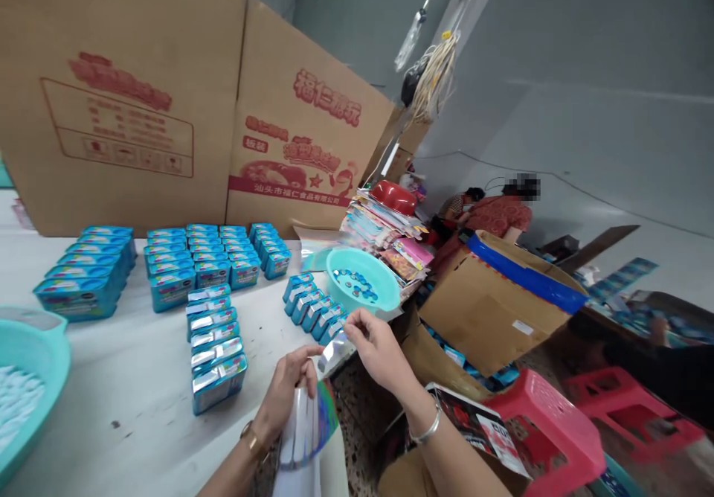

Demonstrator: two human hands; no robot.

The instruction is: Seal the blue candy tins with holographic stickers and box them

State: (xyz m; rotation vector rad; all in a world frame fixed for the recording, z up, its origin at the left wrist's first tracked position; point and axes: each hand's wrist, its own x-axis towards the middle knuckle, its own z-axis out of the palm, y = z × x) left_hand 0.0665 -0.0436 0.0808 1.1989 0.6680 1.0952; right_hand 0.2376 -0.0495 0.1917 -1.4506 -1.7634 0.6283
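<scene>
My left hand (287, 389) is closed around a stack of shiny holographic foil sheets (308, 430) near the table's front edge. My right hand (375, 344) pinches one silvery foil sheet (335, 352) at the top of that stack. Just beyond my hands a row of small blue boxes (313, 307) lies on the white table (139, 385). A column of blue boxes with silver tops (215, 344) lies to the left of my hands.
Several rows of blue boxes (206, 255) stand before large cardboard cartons (167, 95). A teal bowl (362, 280) holds small pieces; another teal basin (27, 378) sits far left. Open cartons (491, 303), red stools (547, 422) and a seated person (494, 214) are to the right.
</scene>
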